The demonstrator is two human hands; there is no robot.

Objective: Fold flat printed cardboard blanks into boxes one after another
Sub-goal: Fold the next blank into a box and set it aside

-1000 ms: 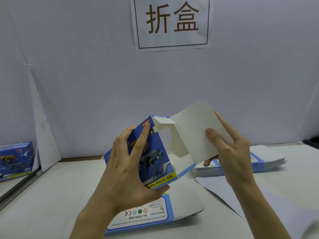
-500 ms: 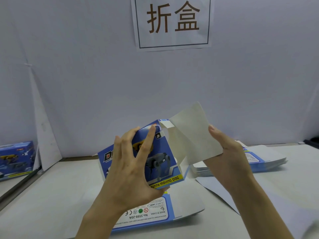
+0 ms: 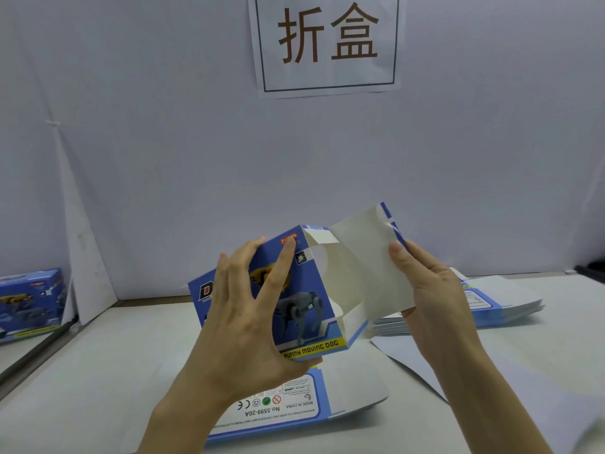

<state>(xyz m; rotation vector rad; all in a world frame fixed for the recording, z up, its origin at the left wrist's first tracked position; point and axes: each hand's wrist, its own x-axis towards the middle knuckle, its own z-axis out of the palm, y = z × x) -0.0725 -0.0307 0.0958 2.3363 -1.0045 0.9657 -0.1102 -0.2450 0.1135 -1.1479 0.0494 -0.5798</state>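
White table (image 3: 98,371) carries all items. Half-formed blue printed cardboard box (image 3: 304,290) is held raised above the table, one end open. Stack of flat blue-and-white cardboard blanks (image 3: 504,306) lies right of the box, and a single flat blank (image 3: 343,398) lies beneath it. Left hand (image 3: 242,329) grips the box's printed front, fingers spread, thumb underneath. Right hand (image 3: 432,296) pinches the box's open white flap (image 3: 360,263).

The blue printed cardboard box (image 3: 311,283), partly erected, is raised above the counter (image 3: 98,371) with its dog-picture panel facing the camera and its white-lined end flap (image 3: 360,267) open to the right. A flat blue-and-white blank (image 3: 294,411) lies beneath it. A stack of flat blanks (image 3: 504,306) lies at right.
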